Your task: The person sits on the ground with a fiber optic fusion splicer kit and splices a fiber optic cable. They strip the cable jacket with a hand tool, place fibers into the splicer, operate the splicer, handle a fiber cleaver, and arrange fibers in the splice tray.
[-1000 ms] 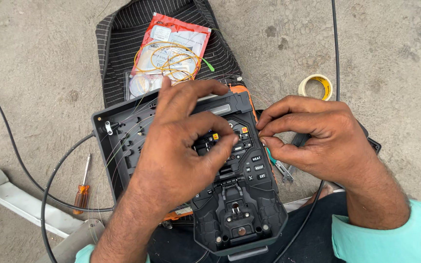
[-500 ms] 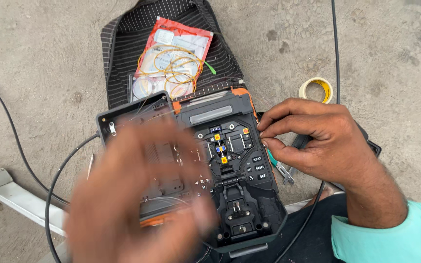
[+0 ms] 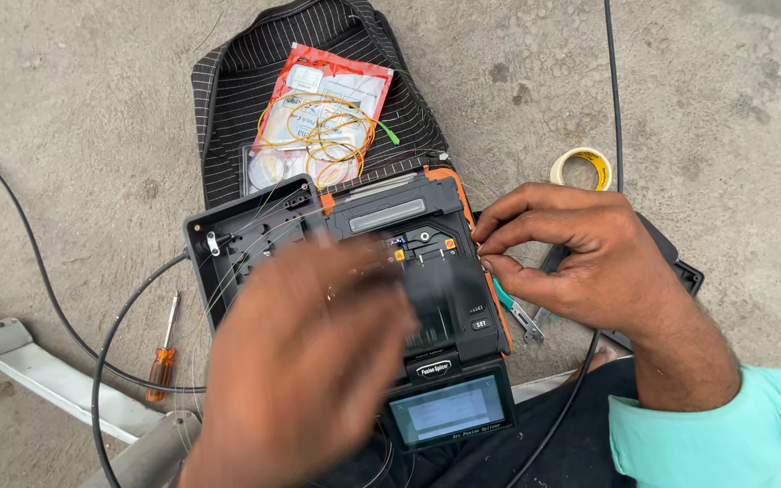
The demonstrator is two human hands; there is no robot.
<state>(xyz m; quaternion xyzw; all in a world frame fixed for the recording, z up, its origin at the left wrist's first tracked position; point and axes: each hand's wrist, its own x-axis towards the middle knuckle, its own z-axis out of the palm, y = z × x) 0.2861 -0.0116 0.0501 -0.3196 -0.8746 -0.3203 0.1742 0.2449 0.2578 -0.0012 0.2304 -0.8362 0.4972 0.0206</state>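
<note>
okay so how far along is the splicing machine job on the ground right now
Done, it seems: the black-and-orange splicing machine sits beside the open black tray, its small screen lit.

In hand: the right hand pinches something too thin to see at the machine's right edge; the left hand is a blur over its middle.

Left, probably: the coiled yellow fibre on its packet, and the screwdriver, lie untouched.

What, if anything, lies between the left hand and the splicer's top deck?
Nothing visible. The left hand, motion-blurred, hovers directly over the fusion splicer, covering part of its deck; no object shows between them. The right hand pinches at the splicer's right edge, off to the side.
</note>
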